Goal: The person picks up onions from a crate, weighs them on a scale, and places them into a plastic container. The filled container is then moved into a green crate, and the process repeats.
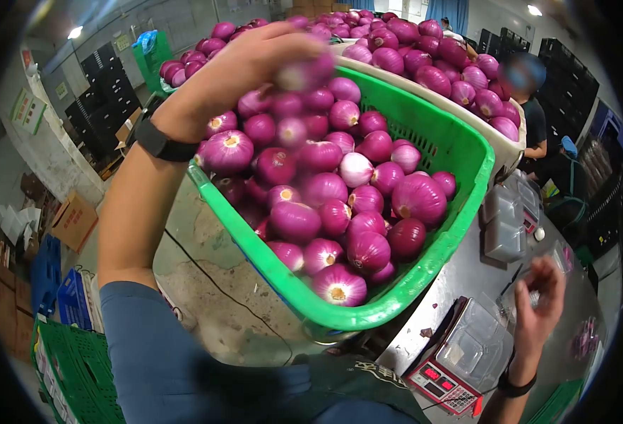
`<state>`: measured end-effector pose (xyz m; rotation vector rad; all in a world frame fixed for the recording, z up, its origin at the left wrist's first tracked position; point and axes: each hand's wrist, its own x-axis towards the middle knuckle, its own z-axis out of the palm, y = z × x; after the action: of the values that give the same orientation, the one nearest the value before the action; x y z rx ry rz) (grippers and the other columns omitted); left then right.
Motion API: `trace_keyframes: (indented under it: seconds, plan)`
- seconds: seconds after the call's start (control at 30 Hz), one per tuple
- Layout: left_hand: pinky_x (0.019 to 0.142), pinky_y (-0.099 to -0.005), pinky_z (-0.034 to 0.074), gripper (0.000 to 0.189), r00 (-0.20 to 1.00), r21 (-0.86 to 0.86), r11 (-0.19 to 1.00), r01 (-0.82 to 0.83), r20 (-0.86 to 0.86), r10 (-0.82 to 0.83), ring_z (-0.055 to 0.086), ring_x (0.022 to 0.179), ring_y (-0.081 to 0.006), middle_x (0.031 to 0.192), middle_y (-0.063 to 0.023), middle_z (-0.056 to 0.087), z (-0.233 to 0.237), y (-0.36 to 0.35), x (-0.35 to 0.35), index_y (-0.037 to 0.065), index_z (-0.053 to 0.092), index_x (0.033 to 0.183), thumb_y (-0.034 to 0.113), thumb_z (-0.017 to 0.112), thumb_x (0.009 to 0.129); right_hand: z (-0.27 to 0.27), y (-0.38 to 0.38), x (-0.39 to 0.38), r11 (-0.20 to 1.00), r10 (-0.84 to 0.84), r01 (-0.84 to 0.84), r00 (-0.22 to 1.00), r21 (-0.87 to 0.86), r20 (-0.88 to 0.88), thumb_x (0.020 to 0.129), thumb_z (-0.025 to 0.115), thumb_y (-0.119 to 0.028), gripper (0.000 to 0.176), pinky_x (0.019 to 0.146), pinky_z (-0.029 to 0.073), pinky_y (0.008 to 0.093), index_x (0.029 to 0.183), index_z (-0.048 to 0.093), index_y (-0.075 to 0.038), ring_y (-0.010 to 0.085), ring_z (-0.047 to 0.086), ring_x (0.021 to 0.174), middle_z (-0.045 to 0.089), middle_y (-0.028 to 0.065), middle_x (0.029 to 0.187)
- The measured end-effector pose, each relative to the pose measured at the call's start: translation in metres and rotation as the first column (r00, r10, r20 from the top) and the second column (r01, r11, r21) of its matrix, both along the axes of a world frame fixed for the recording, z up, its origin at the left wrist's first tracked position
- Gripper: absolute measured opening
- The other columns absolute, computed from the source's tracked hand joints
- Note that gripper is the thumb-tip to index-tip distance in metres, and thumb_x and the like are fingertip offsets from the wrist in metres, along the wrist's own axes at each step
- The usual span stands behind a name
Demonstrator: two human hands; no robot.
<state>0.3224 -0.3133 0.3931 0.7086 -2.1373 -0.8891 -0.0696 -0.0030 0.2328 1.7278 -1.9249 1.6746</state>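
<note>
Left hand (255,67): fingers closed over a motion-blurred red onion (303,73), held directly above the onion heap (325,212) in the tilted green basket (460,152). Right hand (541,300): well apart, low over the steel surface (467,272) beside a scale (460,353). Its fingers are half-curled, and whether they hold anything cannot be told.

Onions (325,205) heap the green basket (460,141) to its rim, so a hand gets in only from above. At two o'clock of it a white bin (509,148) sits close. At five o'clock the scale (467,353) and clear boxes (506,226) crowd the metal table (460,283); a bare strip of tabletop lies between them and the basket.
</note>
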Motion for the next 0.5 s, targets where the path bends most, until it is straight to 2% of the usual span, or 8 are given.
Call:
trace_keyframes:
  seconds: [0.17, 0.23, 0.3, 0.33, 0.4, 0.43, 0.47, 0.5]
  plan:
    - [0.067, -0.0277, 0.055, 0.079, 0.966, 0.031, 0.982, 0.186, 0.175, -0.188, 0.070, 0.086, -0.0179, 0.102, -0.0195, 0.070, 0.008, 0.087, -0.088, -0.008, 0.055, 0.127, 0.048, 0.080, 0.076, 0.074, -0.082, 0.090, 0.918, 0.239, -0.304, 0.937, -0.254, -0.256, 0.074, 0.088, -0.026, 0.109, 0.092, 0.048, 0.0326, 0.161, 0.025, -0.005, 0.0236, 0.059, 0.121, 0.040, 0.0181, 0.159]
    - [0.073, -0.0338, 0.058, 0.098, 0.945, 0.075, 0.964, 0.257, 0.188, -0.266, 0.072, 0.087, -0.0270, 0.102, -0.0286, 0.069, 0.001, 0.102, -0.103, -0.014, 0.047, 0.133, 0.051, 0.084, 0.069, 0.075, -0.098, 0.109, 0.876, 0.315, -0.400, 0.898, -0.271, -0.307, 0.070, 0.090, -0.018, 0.110, 0.103, 0.047, 0.0387, 0.160, 0.026, -0.006, 0.0292, 0.057, 0.127, 0.042, 0.0197, 0.156]
    - [0.080, -0.0381, 0.058, 0.104, 0.886, -0.068, 0.884, 0.463, 0.046, -0.461, 0.072, 0.089, -0.0333, 0.102, -0.0315, 0.069, -0.031, 0.105, -0.121, -0.017, 0.043, 0.135, 0.050, 0.085, 0.068, 0.077, -0.096, 0.106, 0.896, 0.151, -0.371, 0.771, -0.244, -0.619, 0.066, 0.091, -0.014, 0.086, 0.098, 0.050, 0.0431, 0.140, 0.047, 0.001, 0.0337, 0.061, 0.119, 0.058, 0.0231, 0.134]
    - [0.078, -0.0365, 0.057, 0.092, 0.898, -0.100, 0.902, 0.420, 0.185, -0.398, 0.072, 0.086, -0.0296, 0.099, -0.0270, 0.070, -0.014, 0.095, -0.105, -0.013, 0.049, 0.132, 0.046, 0.084, 0.072, 0.067, -0.092, 0.104, 0.880, 0.141, -0.361, 0.821, -0.310, -0.554, 0.067, 0.087, -0.010, 0.073, 0.101, 0.048, 0.0454, 0.131, 0.054, 0.001, 0.0367, 0.060, 0.119, 0.061, 0.0250, 0.127]
    - [0.071, -0.0305, 0.056, 0.065, 0.888, -0.191, 0.929, 0.317, 0.405, -0.219, 0.071, 0.078, -0.0188, 0.091, -0.0179, 0.073, 0.014, 0.062, -0.074, -0.006, 0.060, 0.128, 0.035, 0.082, 0.081, 0.043, -0.073, 0.076, 0.907, 0.251, -0.327, 0.926, -0.266, -0.283, 0.066, 0.080, -0.010, 0.076, 0.106, 0.044, 0.0452, 0.135, 0.051, 0.002, 0.0336, 0.059, 0.121, 0.059, 0.0225, 0.129]
    - [0.070, -0.0306, 0.056, 0.050, 0.948, -0.365, 0.926, 0.096, 0.317, 0.027, 0.071, 0.076, -0.0179, 0.087, -0.0137, 0.075, 0.016, 0.028, -0.053, 0.001, 0.068, 0.122, 0.029, 0.081, 0.082, 0.028, -0.059, 0.058, 0.934, 0.227, -0.249, 0.968, -0.256, -0.111, 0.069, 0.077, -0.017, 0.076, 0.107, 0.044, 0.0438, 0.137, 0.050, 0.002, 0.0306, 0.058, 0.121, 0.059, 0.0200, 0.130]
    - [0.070, -0.0327, 0.057, 0.051, 0.939, -0.721, 0.688, -0.088, 0.170, 0.298, 0.072, 0.077, -0.0198, 0.090, -0.0127, 0.075, 0.011, -0.031, -0.028, 0.003, 0.068, 0.121, 0.031, 0.082, 0.080, 0.019, -0.048, 0.045, 0.955, 0.165, -0.155, 0.986, -0.252, 0.018, 0.072, 0.076, -0.021, 0.075, 0.101, 0.049, 0.0385, 0.138, 0.048, 0.001, 0.0266, 0.059, 0.118, 0.059, 0.0184, 0.130]
    - [0.073, -0.0368, 0.057, 0.049, 0.875, -0.749, 0.613, -0.250, 0.096, 0.474, 0.073, 0.081, -0.0253, 0.091, -0.0133, 0.074, 0.010, -0.071, 0.002, 0.003, 0.068, 0.119, 0.029, 0.079, 0.079, 0.009, -0.035, 0.030, 0.971, 0.124, -0.074, 0.968, -0.226, 0.219, 0.074, 0.076, -0.023, 0.076, 0.091, 0.054, 0.0323, 0.139, 0.047, 0.001, 0.0243, 0.062, 0.112, 0.060, 0.0178, 0.127]
